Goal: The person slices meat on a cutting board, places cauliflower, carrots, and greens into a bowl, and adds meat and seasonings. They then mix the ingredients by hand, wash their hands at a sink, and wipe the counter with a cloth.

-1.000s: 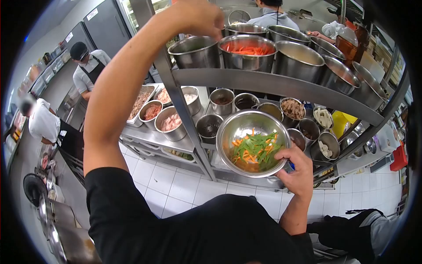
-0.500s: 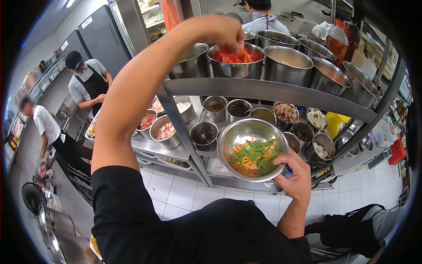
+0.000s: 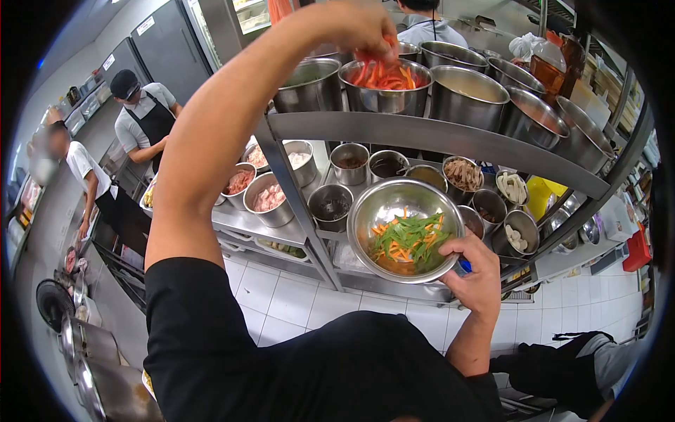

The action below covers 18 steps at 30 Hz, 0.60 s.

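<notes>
My left hand point(image 3: 367, 29) is raised over the upper shelf, its fingers closed on red pepper strips point(image 3: 380, 74) above the steel pot point(image 3: 385, 103) that is full of them. Some strips hang from the fingertips. Lower down, my right hand point(image 3: 477, 271) grips the rim of a steel mixing bowl point(image 3: 362, 246), thumb over the edge. Inside the tilted bowl lie green leafy slices point(image 3: 420, 239) and orange carrot strips point(image 3: 395, 247). The fingers under the bowl are hidden.
Steel pots, one with pale liquid point(image 3: 467, 83), line the upper shelf point(image 3: 422, 128). Below stand containers of raw meat point(image 3: 268, 199), sliced mushrooms point(image 3: 463, 174) and dark sauces. Co-workers stand at the left point(image 3: 144, 119), behind the shelf point(image 3: 429, 28) and at lower right point(image 3: 562, 373).
My left hand has risen out of the pot with red pepper strips in its fingers. The bowl stays in my right hand, slightly higher in view.
</notes>
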Tool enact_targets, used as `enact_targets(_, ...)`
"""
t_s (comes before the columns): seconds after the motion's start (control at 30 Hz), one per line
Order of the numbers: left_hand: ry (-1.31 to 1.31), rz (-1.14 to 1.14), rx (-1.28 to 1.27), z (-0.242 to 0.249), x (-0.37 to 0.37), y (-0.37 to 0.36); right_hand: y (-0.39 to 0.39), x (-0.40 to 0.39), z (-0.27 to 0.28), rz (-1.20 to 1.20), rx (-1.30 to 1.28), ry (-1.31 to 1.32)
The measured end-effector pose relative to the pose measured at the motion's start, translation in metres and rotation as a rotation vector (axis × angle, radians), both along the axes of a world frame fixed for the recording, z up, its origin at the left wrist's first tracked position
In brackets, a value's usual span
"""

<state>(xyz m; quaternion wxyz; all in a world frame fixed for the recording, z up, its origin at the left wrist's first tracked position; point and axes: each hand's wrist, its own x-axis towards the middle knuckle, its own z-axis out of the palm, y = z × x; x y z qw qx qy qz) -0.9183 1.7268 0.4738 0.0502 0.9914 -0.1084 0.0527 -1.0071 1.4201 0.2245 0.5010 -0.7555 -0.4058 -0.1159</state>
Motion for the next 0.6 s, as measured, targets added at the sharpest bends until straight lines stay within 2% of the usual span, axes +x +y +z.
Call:
enact_targets(0.1,-0.01,0.103,-0.08,0.023,-0.027,-0.011,-0.001,0.0,-0.001,0.014,0.004,-0.008)
enact_targets(0.13,-0.005,0.068,-0.213,0.02,-0.018,0.002,-0.001,0.001,-0.002,0.02,-0.004,-0.026)
enact_targets(0.27,-0.007,0.075,-0.358,0.04,-0.075,-0.028,-0.004,0.003,-0.001,0.019,-0.049,-0.056)
enact_targets(0.33,0.073,-0.02,-0.373,0.022,-0.094,-0.045,-0.003,0.003,0.003,0.021,-0.032,-0.086)
enact_targets(0.4,0.145,-0.192,-0.355,-0.016,-0.1,-0.054,0.0,0.001,0.005,0.022,0.004,-0.088)
enact_targets(0.43,0.145,-0.08,-0.263,-0.04,-0.108,-0.069,0.001,0.001,0.005,0.029,0.032,-0.087)
enact_targets(0.5,0.161,-0.52,-0.002,-0.081,-0.101,-0.065,0.001,0.003,0.005,0.029,0.038,-0.131)
enact_targets(0.6,0.241,-0.421,0.118,-0.101,-0.11,-0.069,0.0,-0.001,0.008,0.022,0.014,-0.111)
